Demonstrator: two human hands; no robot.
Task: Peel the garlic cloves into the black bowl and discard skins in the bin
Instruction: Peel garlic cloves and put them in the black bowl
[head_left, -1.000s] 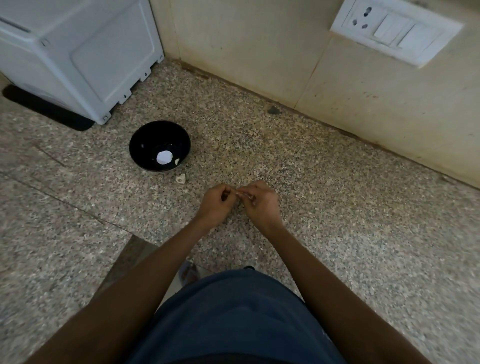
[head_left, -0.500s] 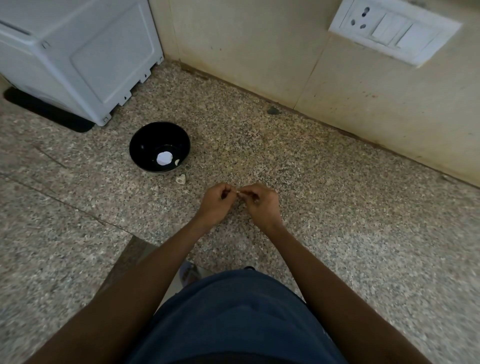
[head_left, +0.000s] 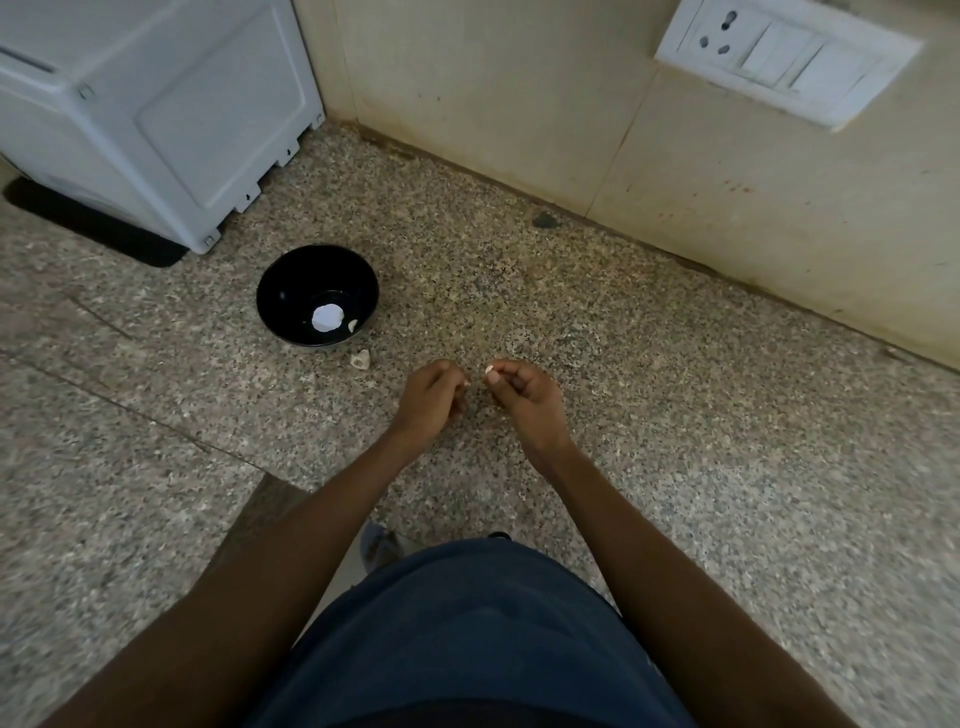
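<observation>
Right now the right hand (head_left: 524, 397) pinches a small pale garlic clove (head_left: 489, 370) between thumb and forefinger, the other fingers curled under. Just beside it, apart by a narrow gap, the left hand (head_left: 431, 396) is curled too, and a tiny pale scrap (head_left: 467, 383) shows at its fingertips; whether that is skin held in a pinch is too small to tell. Both hands hang above the speckled stone counter (head_left: 675, 415), with both forearms reaching forward from a dark blue shirt (head_left: 467, 639) at the bottom of the view.

Left of the hands and a little farther off, a loose pale piece (head_left: 360, 359) lies on the counter, just beside the near rim of the black bowl (head_left: 291, 291) but outside it. Inside the bowl sit a round white object (head_left: 327, 317) and, touching its right edge or nearly so, a small pale clove (head_left: 352, 325).

Beyond the bowl, at the back left, stands a white appliance (head_left: 171, 114) over a black mat (head_left: 98, 234). A cream wall (head_left: 519, 104) runs behind the counter, carrying a white socket and switch plate (head_left: 779, 57) at upper right. A small dark spot (head_left: 545, 221) lies at the foot of the wall.
</observation>
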